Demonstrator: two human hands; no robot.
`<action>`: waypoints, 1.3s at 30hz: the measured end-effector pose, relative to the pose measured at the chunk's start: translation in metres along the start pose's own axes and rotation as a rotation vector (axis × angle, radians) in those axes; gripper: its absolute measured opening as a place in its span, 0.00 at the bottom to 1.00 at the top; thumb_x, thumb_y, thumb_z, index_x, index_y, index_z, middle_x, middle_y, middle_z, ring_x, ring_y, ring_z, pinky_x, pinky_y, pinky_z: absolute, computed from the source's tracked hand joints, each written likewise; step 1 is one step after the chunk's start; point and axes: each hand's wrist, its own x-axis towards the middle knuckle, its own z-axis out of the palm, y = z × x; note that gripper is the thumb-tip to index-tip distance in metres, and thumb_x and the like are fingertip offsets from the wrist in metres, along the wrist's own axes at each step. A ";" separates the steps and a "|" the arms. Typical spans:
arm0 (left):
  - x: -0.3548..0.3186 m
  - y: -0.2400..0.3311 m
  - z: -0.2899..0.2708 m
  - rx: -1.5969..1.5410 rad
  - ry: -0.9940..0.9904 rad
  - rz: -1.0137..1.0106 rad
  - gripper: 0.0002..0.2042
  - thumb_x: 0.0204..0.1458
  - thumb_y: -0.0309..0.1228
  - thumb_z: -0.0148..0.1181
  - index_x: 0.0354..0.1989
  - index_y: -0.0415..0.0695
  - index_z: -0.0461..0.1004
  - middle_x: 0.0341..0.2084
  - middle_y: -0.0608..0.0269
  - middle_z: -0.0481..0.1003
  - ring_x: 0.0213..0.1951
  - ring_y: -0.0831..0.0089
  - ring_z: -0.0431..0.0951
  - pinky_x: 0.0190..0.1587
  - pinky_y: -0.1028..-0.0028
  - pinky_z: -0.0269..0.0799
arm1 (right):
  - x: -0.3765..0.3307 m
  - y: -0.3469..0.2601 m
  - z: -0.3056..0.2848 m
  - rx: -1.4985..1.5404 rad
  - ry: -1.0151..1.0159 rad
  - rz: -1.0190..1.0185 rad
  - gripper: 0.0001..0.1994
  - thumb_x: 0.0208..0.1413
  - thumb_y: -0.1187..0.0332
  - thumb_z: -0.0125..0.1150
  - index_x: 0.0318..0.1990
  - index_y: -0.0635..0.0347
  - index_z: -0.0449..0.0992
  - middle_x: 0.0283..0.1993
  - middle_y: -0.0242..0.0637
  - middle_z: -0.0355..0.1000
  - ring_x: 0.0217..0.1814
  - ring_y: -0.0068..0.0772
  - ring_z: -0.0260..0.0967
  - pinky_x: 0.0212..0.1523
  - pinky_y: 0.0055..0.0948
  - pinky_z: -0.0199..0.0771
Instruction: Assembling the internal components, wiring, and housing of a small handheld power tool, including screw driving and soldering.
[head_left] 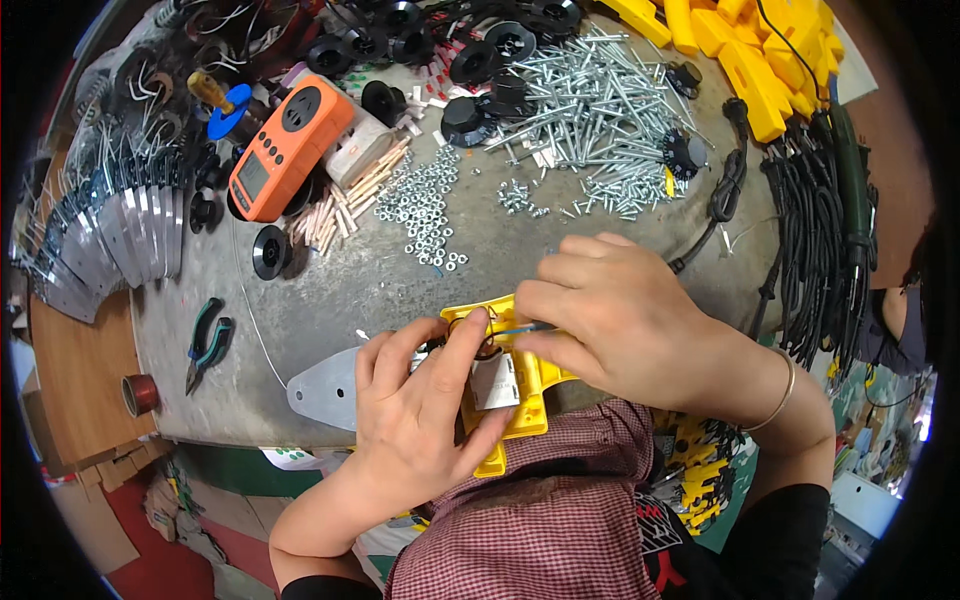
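We log box [495, 384] in open shell [525, 425], wires [489, 346] apparently unfinished; left fingers [458, 360] half-curled gripping shell, right fingers [547, 300] pinching thin piece [524, 328].

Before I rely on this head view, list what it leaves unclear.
All in the head view:
Yellow housing: partly covered by the left hand.
Metal plate: right part covered by that hand.
Thin bluish item: one end hidden by the right hand.
Yellow pile: cut off by the upper edge.

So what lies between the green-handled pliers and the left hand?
In the head view, from the pliers: bare tabletop, a thin pale wire, then the grey metal plate, partly hidden by the left hand.
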 end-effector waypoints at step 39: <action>0.009 0.004 -0.011 0.209 0.039 0.013 0.50 0.32 0.49 0.76 0.63 0.35 0.58 0.50 0.48 0.71 0.53 0.54 0.71 0.59 0.57 0.62 | -0.008 -0.013 0.020 -0.048 0.000 -0.051 0.14 0.45 0.66 0.60 0.40 0.60 0.76 0.46 0.39 0.66 0.50 0.40 0.68 0.43 0.37 0.75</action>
